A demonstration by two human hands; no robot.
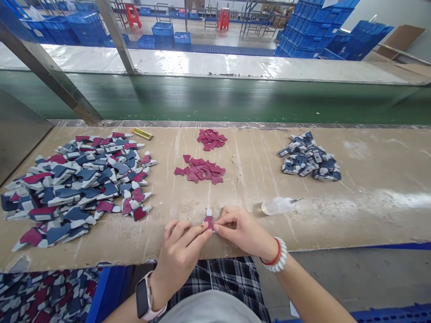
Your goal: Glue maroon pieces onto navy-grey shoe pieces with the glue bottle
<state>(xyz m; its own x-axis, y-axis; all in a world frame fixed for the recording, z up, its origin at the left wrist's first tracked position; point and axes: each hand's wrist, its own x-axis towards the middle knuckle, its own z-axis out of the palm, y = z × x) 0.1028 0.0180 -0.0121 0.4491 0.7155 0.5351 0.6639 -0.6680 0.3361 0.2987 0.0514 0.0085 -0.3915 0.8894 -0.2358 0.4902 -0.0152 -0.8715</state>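
Two grips on one little piece right now: my left grip (178, 255) and my right grip (242, 232) come in from either side, fingertips (215, 228) pressed together and pinching a small maroon piece (209, 223) with a white tab (209, 211) at its far end. It sits over the counter (377, 215), close to the front edge and about midway along. It looks light, thin and soft, so I'd judge it will flop unless held by its edges, close in at the fingertips. Just right of my right grip, a clear squeeze bottle (276, 206) with a slim metal tip lies on its side. Further back, two loose heaps of notched maroon cutouts (201, 169); toward the left edge, a big sprawl of layered blue, white and maroon pieces (77, 188); toward the right, a tight pile of navy-and-white pieces (310, 157).
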